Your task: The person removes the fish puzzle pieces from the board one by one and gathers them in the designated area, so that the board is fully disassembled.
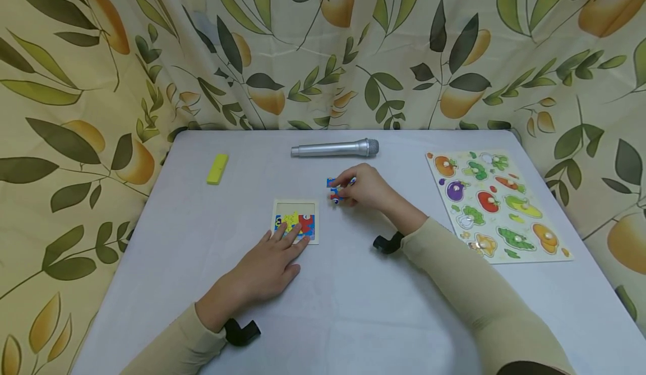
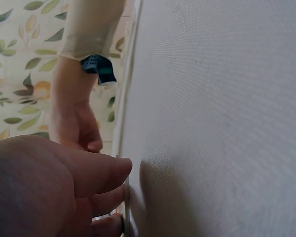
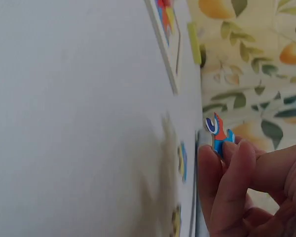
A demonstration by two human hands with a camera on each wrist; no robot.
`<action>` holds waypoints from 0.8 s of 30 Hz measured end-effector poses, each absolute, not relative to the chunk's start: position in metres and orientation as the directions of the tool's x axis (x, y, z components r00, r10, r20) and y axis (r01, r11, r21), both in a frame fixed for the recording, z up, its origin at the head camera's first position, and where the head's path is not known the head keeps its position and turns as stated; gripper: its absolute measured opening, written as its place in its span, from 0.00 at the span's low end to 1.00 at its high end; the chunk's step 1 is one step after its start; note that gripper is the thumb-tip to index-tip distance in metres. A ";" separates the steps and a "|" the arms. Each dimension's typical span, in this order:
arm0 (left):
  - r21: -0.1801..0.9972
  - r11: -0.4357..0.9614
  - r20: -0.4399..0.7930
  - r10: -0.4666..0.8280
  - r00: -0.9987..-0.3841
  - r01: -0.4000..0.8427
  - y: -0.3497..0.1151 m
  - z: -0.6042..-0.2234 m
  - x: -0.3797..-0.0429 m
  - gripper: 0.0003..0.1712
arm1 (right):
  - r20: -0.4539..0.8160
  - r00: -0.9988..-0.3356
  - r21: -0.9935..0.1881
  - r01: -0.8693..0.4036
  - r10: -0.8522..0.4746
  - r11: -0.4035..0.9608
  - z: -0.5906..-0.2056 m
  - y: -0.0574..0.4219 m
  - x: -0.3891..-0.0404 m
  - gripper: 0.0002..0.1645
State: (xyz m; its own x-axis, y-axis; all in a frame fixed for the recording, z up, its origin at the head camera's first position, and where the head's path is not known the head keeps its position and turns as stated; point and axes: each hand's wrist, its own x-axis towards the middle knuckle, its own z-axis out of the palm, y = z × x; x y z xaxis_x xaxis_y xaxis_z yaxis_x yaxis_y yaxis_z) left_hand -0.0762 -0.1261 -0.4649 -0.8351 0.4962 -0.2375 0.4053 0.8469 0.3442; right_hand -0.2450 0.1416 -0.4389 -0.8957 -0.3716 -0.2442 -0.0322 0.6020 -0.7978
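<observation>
Left hand (image 1: pixel 267 267) — fingers extended, grip unclosed — rests on the puzzle tray (image 1: pixel 298 208). Right of it, the right hand (image 1: pixel 365 187) pinches a puzzle piece (image 3: pixel 219 134).

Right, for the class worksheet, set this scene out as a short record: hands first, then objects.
Left hand: fingers spread over the near part of the puzzle tray
Right hand: pinches a red-and-blue puzzle piece
Puzzle tray: partly filled, far part bare
Loose pieces: at least two, near the right hand
Microphone: silver, lying near the table's far edge
Yellow block: far left
Vegetable board: right side
</observation>
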 end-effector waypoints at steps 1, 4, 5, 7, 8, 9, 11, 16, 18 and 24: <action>0.346 0.846 -0.236 0.496 -0.836 0.405 -0.126 -0.465 -0.076 0.36 | -0.244 -0.900 -0.789 -0.032 -0.361 0.614 -0.439 0.148 -0.247 0.12; 0.345 0.848 -0.237 0.495 -0.836 0.403 -0.126 -0.465 -0.076 0.36 | -0.242 -0.912 -0.764 -0.032 -0.333 0.644 -0.440 0.169 -0.254 0.12; 0.347 0.846 -0.233 0.495 -0.837 0.404 -0.126 -0.465 -0.076 0.36 | -0.242 -0.916 -0.753 -0.030 -0.320 0.657 -0.441 0.176 -0.256 0.12; 0.346 0.846 -0.232 0.495 -0.837 0.405 -0.126 -0.465 -0.076 0.36 | -0.250 -0.921 -0.733 -0.020 -0.297 0.680 -0.441 0.189 -0.261 0.13; 0.344 0.847 -0.232 0.494 -0.838 0.404 -0.126 -0.465 -0.076 0.36 | -0.255 -0.924 -0.723 -0.014 -0.286 0.690 -0.440 0.195 -0.262 0.13; 0.343 0.848 -0.233 0.494 -0.838 0.405 -0.126 -0.465 -0.076 0.36 | -0.262 -0.926 -0.713 -0.006 -0.273 0.701 -0.439 0.201 -0.264 0.13; 0.341 0.848 -0.231 0.495 -0.838 0.406 -0.125 -0.465 -0.076 0.36 | -0.277 -0.928 -0.694 0.015 -0.248 0.720 -0.438 0.212 -0.267 0.14; 0.335 0.849 -0.230 0.495 -0.838 0.410 -0.125 -0.466 -0.076 0.35 | -0.304 -0.931 -0.665 0.053 -0.205 0.745 -0.435 0.235 -0.274 0.15; 0.334 0.849 -0.230 0.495 -0.838 0.409 -0.125 -0.466 -0.076 0.35 | -0.315 -0.928 -0.662 0.065 -0.198 0.747 -0.434 0.240 -0.276 0.15; 0.332 0.852 -0.237 0.491 -0.838 0.405 -0.124 -0.465 -0.076 0.35 | -0.369 -0.910 -0.654 0.109 -0.189 0.749 -0.434 0.246 -0.283 0.15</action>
State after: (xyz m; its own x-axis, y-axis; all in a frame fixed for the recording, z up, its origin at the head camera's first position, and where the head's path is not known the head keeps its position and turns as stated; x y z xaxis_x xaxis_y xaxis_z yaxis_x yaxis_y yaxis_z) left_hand -0.0757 -0.1243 -0.4650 -0.8383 0.4912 -0.2366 0.4054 0.8517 0.3320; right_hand -0.2828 0.2457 -0.4339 -0.9100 -0.1893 -0.3689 0.1092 0.7489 -0.6537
